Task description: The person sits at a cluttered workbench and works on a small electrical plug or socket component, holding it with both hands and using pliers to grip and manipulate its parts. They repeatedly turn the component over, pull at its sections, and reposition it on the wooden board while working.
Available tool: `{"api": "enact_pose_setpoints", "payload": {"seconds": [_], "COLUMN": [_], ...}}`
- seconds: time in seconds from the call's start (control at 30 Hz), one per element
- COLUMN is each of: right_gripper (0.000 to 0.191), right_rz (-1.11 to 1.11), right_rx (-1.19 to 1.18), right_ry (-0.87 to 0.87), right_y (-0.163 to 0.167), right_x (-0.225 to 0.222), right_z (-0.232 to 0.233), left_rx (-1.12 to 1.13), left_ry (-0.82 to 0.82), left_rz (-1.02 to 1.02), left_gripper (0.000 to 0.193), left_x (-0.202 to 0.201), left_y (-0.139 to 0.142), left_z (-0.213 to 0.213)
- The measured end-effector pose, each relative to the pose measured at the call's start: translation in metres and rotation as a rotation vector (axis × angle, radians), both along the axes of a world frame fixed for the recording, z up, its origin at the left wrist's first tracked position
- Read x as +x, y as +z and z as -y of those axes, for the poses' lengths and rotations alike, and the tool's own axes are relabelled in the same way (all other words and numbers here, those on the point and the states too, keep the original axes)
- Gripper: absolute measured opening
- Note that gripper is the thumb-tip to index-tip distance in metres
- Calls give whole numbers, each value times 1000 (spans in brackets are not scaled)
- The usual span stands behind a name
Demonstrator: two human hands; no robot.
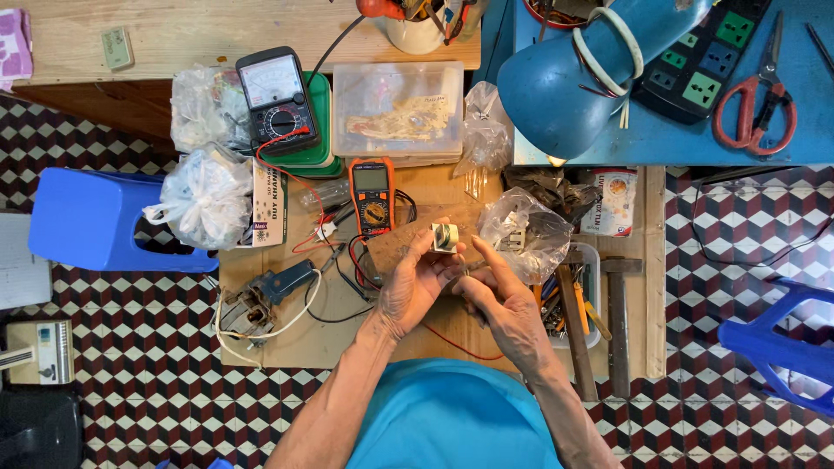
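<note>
My left hand [410, 287] holds a brown circuit board [395, 247] over the low wooden bench; a small white and green part [445, 237] stands on the board's far end. Close beside it on the right, my right hand [499, 300] has its fingers curled and its fingertips touching the board's edge near that part. I cannot tell whether it pinches anything of its own. An orange digital multimeter [372, 196] lies just beyond the hands, with red and black leads trailing under them.
A black analog meter [278, 100], a clear plastic box [398, 111] and tied plastic bags [205, 198] crowd the bench's far side. A blue desk lamp [565, 74] hangs over the right. Hammers [618, 313] lie at the right edge, blue stools [95, 217] stand on both sides.
</note>
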State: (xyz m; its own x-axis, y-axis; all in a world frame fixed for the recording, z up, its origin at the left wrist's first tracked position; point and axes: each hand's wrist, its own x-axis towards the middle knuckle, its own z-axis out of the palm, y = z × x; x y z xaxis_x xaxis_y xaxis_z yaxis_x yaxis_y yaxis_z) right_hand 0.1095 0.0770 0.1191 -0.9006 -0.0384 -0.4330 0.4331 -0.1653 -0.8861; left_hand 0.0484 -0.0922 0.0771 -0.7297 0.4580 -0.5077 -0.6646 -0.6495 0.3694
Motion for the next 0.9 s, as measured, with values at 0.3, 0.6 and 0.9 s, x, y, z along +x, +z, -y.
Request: {"api": "enact_pose_setpoints", "payload": {"seconds": [0.3,0.6,0.9], "right_gripper": [60,50,52], "right_rz": [-156,58,142], "right_rx": [110,-175,-356], "right_ry": [65,-123,-135], "right_y": [-31,-22,-17], "right_x": [-1,-10,-12], "right_z": [-3,-14,-13], "left_rx": [-137,-264,-472], "left_ry": [24,-47,-77], "left_rz": [6,-227,-434], "left_gripper": [47,54,63], "left_x": [8,14,19], "left_y": [-7,-21,-43], "left_z": [-24,-30,-21]}}
